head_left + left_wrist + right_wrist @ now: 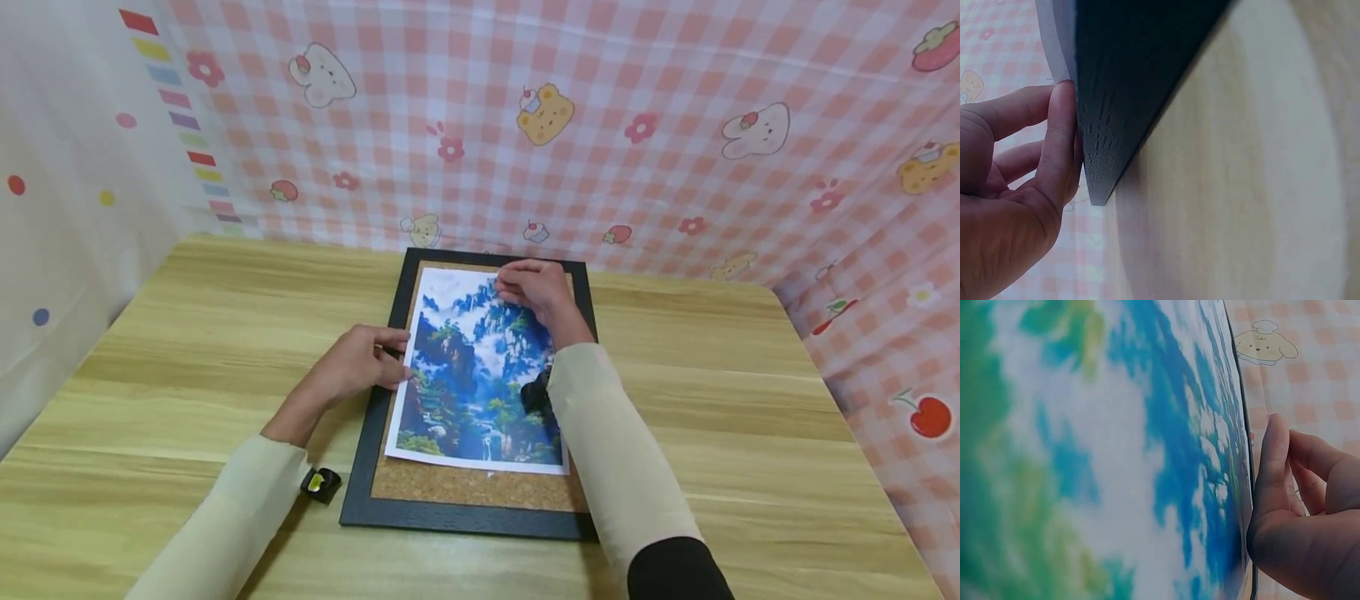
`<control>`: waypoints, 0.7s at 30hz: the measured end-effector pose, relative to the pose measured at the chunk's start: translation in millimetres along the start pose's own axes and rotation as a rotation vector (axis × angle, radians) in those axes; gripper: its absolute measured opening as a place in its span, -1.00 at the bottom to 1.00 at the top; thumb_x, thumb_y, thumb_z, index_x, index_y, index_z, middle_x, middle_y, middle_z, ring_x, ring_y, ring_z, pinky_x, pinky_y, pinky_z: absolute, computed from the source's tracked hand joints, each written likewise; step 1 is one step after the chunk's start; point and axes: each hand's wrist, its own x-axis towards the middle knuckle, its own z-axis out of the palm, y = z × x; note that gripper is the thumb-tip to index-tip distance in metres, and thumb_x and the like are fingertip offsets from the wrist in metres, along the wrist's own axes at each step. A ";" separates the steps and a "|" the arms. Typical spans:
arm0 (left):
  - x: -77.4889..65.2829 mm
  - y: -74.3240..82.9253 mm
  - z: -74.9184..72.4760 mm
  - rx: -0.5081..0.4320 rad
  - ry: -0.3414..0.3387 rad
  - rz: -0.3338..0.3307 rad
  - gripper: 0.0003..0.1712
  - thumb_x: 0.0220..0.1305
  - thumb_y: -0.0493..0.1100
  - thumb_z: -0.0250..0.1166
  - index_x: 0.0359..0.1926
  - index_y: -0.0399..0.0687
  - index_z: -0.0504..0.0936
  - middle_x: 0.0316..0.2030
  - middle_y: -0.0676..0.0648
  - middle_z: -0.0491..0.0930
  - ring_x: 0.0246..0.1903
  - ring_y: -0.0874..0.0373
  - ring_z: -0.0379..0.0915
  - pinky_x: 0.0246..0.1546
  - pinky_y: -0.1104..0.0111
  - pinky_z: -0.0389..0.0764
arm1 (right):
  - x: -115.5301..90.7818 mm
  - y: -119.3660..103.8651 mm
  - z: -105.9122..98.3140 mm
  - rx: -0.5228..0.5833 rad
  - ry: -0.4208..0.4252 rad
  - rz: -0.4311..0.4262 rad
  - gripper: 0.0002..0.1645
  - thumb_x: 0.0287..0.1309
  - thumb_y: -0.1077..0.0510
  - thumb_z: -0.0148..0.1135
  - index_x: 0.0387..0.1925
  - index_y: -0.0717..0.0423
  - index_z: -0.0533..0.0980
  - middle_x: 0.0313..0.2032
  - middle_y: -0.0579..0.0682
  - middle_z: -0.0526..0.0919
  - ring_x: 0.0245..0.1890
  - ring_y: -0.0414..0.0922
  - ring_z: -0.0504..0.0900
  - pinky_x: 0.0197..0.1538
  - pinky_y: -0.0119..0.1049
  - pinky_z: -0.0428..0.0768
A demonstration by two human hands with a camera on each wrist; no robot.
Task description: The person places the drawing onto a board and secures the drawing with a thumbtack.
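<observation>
A landscape print (480,375) with blue mountains, trees and a white border lies on a black-framed cork board (468,490). My left hand (360,362) is at the print's left edge, thumb and index tips apart and touching near that edge. In the left wrist view the left fingers (1060,131) rest against the dark frame (1122,81), by the paper's lifted edge (1057,37). Over the print's upper right part is my right hand (536,292). The right thumb and index tips (1275,428) come together in the right wrist view; anything between them is hidden.
The board lies on a wood-grain table (712,400), close to its back edge. Behind it hangs a pink checked cloth (480,100) with cartoon prints; a pale dotted cloth (67,150) hangs at the left. My right sleeve (622,442) covers part of the board's right side.
</observation>
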 end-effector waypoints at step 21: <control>-1.7 -1.1 -2.0 0.004 -0.010 0.014 -0.30 0.14 -0.33 0.29 0.32 -0.24 0.29 0.09 -0.28 0.42 -0.29 0.09 0.57 -0.30 0.32 0.68 | 1.3 -8.2 4.4 -0.052 0.022 0.086 -0.68 0.11 0.22 0.29 -0.07 0.21 0.61 -0.35 0.07 0.72 -0.44 -0.15 0.73 -0.30 -0.32 0.69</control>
